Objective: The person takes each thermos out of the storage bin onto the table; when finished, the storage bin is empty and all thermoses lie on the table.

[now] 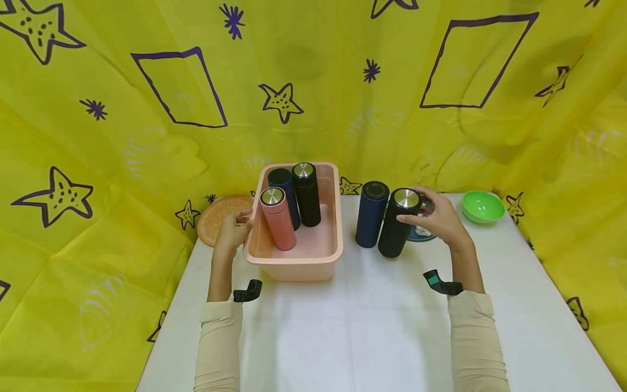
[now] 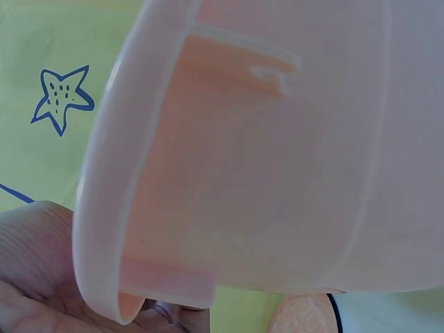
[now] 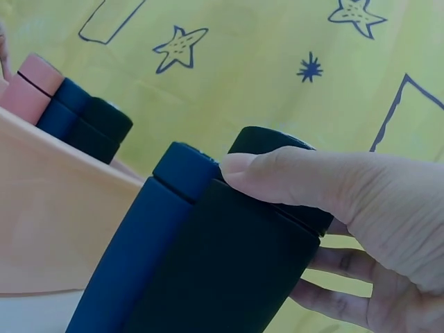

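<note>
My left hand (image 1: 233,231) grips the left rim of a peach plastic tub (image 1: 294,261); in the left wrist view its fingers pass under the rim (image 2: 104,187). Inside the tub stand a pink thermos (image 1: 280,220), a dark blue one (image 1: 289,190) and a black one (image 1: 307,198) with a silver lid top. Right of the tub, my right hand (image 1: 438,215) holds a black thermos (image 1: 394,228) near its lid, thumb on the near side. A blue thermos (image 1: 370,218) stands close against it on its left, as the right wrist view also shows.
A green bowl (image 1: 483,207) sits at the table's back right. Behind the right hand lies a blue patterned plate (image 1: 421,235), partly hidden. An orange round plate (image 1: 208,223) is left of the tub. Yellow patterned curtain (image 1: 313,136) borders the white table (image 1: 313,337).
</note>
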The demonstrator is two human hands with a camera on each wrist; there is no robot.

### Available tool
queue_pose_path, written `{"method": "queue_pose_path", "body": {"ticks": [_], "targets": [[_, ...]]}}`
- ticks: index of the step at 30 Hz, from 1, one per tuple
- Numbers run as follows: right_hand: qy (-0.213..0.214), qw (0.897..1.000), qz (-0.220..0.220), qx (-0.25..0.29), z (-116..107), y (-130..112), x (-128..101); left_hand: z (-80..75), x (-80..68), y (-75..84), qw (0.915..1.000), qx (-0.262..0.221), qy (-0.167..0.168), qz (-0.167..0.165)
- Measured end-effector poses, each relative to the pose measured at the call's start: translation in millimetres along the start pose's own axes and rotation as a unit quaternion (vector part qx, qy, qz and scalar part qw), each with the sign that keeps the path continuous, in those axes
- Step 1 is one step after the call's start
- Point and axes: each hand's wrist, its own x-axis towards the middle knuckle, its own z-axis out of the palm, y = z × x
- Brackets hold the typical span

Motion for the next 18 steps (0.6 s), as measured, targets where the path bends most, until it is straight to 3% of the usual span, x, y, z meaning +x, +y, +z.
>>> {"method": "queue_pose_path", "body": {"ticks": [18], "targets": [[0.025,0.999,0.034,0.001,8,14,8,-1.6,-1.2,0.4,0.9997,-0.019,-0.002,-0.013]]}}
